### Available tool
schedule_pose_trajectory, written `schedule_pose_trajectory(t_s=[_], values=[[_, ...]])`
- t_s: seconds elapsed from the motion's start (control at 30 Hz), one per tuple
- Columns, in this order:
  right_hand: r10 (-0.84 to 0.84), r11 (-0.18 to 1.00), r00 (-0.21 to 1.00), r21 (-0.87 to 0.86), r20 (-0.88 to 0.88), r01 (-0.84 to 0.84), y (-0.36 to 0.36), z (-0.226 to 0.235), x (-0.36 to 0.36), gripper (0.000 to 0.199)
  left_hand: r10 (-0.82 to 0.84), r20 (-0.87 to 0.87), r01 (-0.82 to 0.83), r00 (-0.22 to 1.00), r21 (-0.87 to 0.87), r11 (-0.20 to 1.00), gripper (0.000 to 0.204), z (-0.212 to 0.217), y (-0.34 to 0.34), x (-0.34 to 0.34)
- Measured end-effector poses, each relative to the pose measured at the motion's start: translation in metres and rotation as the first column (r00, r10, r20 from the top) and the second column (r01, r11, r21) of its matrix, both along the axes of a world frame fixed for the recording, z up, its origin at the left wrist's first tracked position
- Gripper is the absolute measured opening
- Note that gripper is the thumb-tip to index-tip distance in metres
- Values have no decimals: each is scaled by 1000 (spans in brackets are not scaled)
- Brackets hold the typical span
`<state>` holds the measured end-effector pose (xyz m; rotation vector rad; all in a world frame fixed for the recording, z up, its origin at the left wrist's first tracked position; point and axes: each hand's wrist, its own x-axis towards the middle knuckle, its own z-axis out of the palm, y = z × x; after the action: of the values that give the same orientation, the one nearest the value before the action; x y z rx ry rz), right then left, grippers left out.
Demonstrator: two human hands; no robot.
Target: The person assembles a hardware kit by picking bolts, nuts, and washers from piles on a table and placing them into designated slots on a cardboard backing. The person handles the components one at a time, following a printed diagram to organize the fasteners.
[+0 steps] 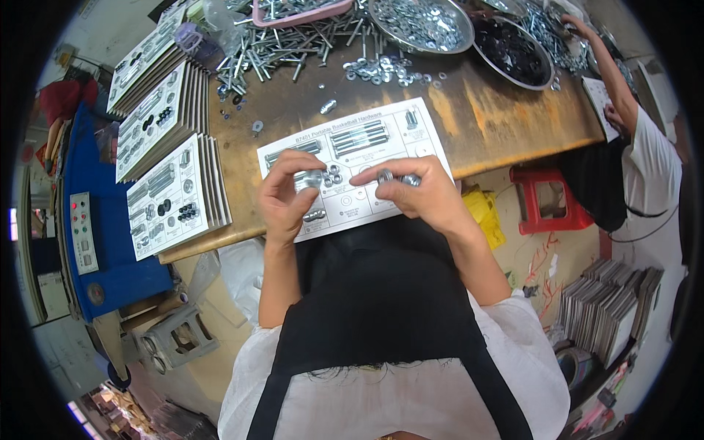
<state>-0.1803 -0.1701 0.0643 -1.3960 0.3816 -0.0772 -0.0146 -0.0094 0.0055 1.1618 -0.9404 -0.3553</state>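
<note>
A white hardware card (433, 128) printed with a parts grid lies at the table's front edge. Long silver bolts (359, 138) lie along its upper half, and several silver nuts (332, 174) cluster near its middle. Over the card's left part, my left hand (282, 198) is closed, pinching a small stack of silver washers (312, 178) between thumb and fingers. My right hand (429, 194) is curled around small silver metal pieces (409, 180), perhaps nuts; its index finger reaches left toward the nuts. Below my left thumb, more silver fasteners (314, 215) rest on the card.
Stacks of filled cards (169, 194) stand at the left table edge. Loose bolts (293, 51), scattered washers (385, 70), a bowl of washers (462, 45) and a bowl of black parts (546, 73) sit farther back. A co-worker's arm (616, 73) reaches in at right, above a red stool (524, 202).
</note>
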Motion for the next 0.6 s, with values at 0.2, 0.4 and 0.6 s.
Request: schedule_pose_trajectory(t_s=[0.2,0.4,0.6], values=[[-43,999,995,-30,86,46,2,-15,3,22,-229,737,-313,636,517,797,22,-46,5,-20],[-12,999,998,-51,65,15,7,-28,8,22,-308,715,-280,627,576,768,23,-93,6,-18],[-27,999,999,-34,18,28,4,-26,8,20,-316,653,-261,688,630,732,28,-82,4,-22]])
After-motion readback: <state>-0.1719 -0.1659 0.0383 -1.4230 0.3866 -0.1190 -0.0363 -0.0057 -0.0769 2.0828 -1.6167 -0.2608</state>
